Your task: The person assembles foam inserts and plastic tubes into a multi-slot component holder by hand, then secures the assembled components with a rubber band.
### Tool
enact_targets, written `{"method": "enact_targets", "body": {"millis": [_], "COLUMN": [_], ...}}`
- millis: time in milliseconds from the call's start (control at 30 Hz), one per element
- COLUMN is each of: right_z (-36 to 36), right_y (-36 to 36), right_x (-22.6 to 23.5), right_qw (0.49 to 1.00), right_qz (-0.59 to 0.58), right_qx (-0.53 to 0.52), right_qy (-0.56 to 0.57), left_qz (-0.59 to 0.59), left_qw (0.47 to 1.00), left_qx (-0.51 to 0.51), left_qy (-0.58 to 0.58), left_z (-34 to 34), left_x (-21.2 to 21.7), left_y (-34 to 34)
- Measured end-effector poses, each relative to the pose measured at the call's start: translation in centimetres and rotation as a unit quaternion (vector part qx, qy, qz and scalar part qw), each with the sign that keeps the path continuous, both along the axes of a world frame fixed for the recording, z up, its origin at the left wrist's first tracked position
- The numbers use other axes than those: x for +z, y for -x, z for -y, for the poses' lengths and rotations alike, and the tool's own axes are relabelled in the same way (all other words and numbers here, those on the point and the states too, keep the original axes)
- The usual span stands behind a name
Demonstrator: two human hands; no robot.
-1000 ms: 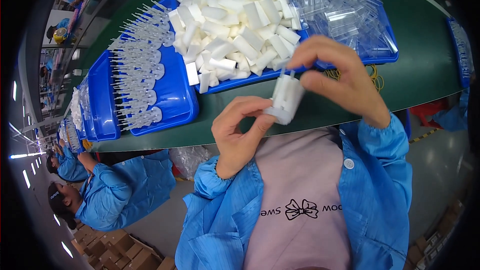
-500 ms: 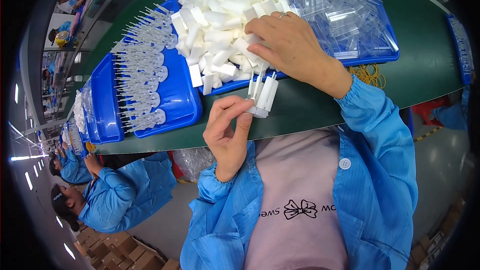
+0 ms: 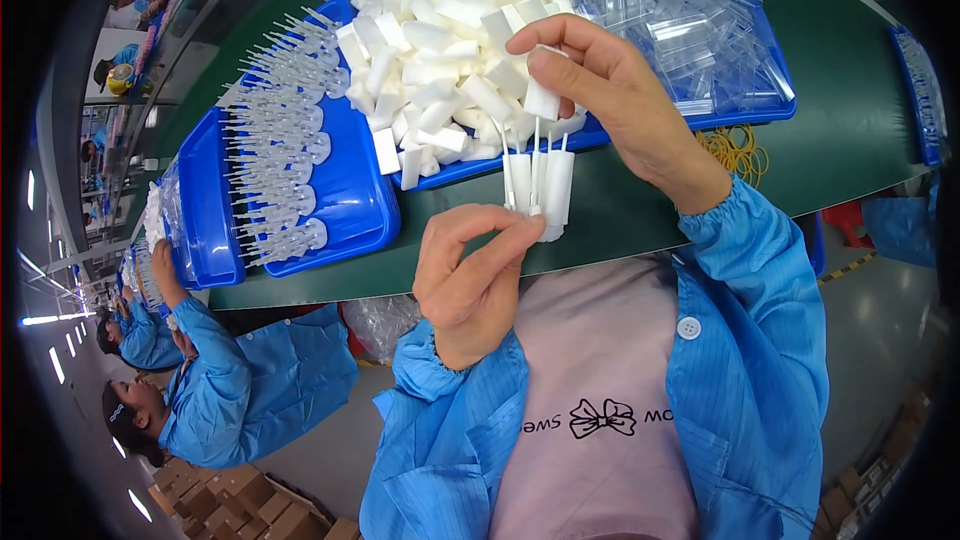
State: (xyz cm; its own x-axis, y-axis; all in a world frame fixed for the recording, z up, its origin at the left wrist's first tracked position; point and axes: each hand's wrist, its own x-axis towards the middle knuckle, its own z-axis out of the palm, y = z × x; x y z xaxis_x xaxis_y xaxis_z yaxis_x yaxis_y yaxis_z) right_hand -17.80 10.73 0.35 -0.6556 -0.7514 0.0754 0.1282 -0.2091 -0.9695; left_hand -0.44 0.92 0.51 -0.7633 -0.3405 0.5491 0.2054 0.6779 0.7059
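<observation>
My left hand (image 3: 478, 275) pinches the base of a white plastic part with thin upright rods (image 3: 537, 175). Some of its rods carry white foam sleeves, the clearest being a foam sleeve (image 3: 559, 185) on the right side. Just above, my right hand (image 3: 620, 100) grips a single white foam piece (image 3: 543, 90) between thumb and fingers. The lower end of that piece meets the tip of one rod; whether the rod has entered it I cannot tell. Behind both hands, a heap of white foam pieces (image 3: 430, 50) fills one side of a blue tray (image 3: 440, 180).
Clear plastic tubes (image 3: 680, 30) fill the tray's right side. Rows of rodded white parts (image 3: 285, 160) stand in a blue tray (image 3: 350, 205) to the left. Yellow rubber bands (image 3: 738, 152) lie on the green table (image 3: 840, 140). A co-worker in blue (image 3: 240, 380) works farther left.
My right hand has left the foam heap with a foam piece and brought it over the rods. My left hand has shifted slightly right, with the held part now more upright.
</observation>
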Motion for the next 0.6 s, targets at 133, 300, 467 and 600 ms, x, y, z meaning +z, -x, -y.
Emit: {"method": "enact_targets", "body": {"millis": [133, 300, 467, 600], "right_z": [0.1, -0.7, -2.3, -2.7], "right_y": [-0.5, -0.2, 1.1, 0.1], "right_x": [0.0, 0.0, 0.1, 0.5], "right_qw": [0.999, 0.999, 0.998, 0.996], "right_qz": [0.035, -0.029, -0.031, 0.041], "right_qx": [-0.019, 0.027, 0.028, 0.070], "right_qy": [0.027, -0.003, -0.037, -0.022], "left_qz": [0.009, -0.004, -0.011, -0.002], "left_qw": [1.000, 0.999, 0.994, 0.991], "left_qx": [-0.004, -0.011, -0.025, -0.038], "left_qy": [0.003, 0.046, 0.102, 0.127], "left_z": [0.0, 0.2, 0.6, 0.4], "left_x": [0.1, 0.1, 0.1, 0.5], "left_y": [0.3, 0.5, 0.5, 0.5]}}
